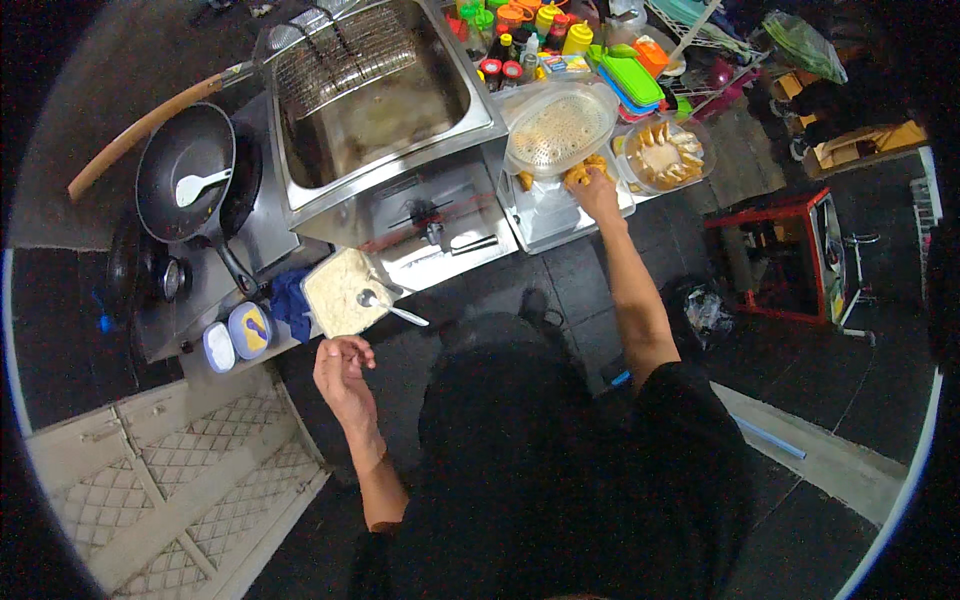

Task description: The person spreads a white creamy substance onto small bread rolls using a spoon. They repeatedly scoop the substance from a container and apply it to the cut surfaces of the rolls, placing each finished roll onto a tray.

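Observation:
My right hand (596,196) reaches onto a tray (544,220) at the counter's right, its fingers on golden fried food pieces (581,174). A perforated translucent plastic strainer (559,129) lies tilted just behind. To the right of that hand stands a clear container (670,161) with wedge-shaped pieces ringed around a pale middle. My left hand (345,371) hovers with curled fingers, nothing visible in it, just below a container of creamy pale mixture (334,289), on which a metal spoon (397,309) rests.
A deep fryer (375,112) with wire baskets fills the counter's middle. At left, a black frying pan (184,161) holds a white spatula (196,189). Two small tubs (251,331) and a blue cloth (291,304) lie near the front edge. Sauce bottles (576,37) and stacked colored lids (632,79) crowd the back right.

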### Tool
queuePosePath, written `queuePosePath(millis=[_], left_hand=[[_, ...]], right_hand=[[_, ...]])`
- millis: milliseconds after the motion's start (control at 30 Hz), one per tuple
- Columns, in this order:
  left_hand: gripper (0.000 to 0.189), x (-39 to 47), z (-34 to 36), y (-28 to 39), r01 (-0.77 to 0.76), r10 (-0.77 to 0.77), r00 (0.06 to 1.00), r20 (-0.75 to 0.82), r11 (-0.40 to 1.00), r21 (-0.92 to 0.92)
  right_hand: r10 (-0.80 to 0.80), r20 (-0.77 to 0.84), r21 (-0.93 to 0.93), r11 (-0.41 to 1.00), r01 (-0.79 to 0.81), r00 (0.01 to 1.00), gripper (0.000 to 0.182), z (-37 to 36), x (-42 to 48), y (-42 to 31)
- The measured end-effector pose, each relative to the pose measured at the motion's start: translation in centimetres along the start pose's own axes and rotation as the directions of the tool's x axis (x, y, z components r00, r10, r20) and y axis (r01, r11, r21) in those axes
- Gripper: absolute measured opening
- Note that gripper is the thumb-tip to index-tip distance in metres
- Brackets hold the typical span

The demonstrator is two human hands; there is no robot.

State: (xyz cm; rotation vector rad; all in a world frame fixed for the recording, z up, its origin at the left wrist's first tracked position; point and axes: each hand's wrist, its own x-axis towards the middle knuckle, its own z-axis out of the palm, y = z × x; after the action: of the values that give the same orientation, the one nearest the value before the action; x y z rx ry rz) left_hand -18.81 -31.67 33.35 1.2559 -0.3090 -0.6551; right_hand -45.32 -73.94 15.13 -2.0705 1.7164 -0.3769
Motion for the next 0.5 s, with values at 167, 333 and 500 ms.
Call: queuePosePath(millis=[167, 333, 500], left_hand=[[0.028, -0.8, 0.8, 0.1, -0.044, 0.044, 0.999, 0.013, 0.999, -0.014], [0.022, -2.0, 5.4, -1.4, 0.018, -0.019, 1.0, -0.006, 0.998, -0.068], [0.018, -2.6, 10.8, -2.8, 0.109, -0.151, 0.974, 0.168, 0.965, 0.237]], right_hand=[[0.001, 0.003, -0.019, 1.0, -0.001, 1.0, 0.065, 2.3, 3.0, 0.0], [0.09, 0.123, -0.024, 0.996, -0.088, 0.988, 0.053, 2.3, 4.7, 2.1], [0.132, 0.456, 0.167, 0.958, -0.231, 0.88, 0.025, -4.5, 1.5, 1.6]])
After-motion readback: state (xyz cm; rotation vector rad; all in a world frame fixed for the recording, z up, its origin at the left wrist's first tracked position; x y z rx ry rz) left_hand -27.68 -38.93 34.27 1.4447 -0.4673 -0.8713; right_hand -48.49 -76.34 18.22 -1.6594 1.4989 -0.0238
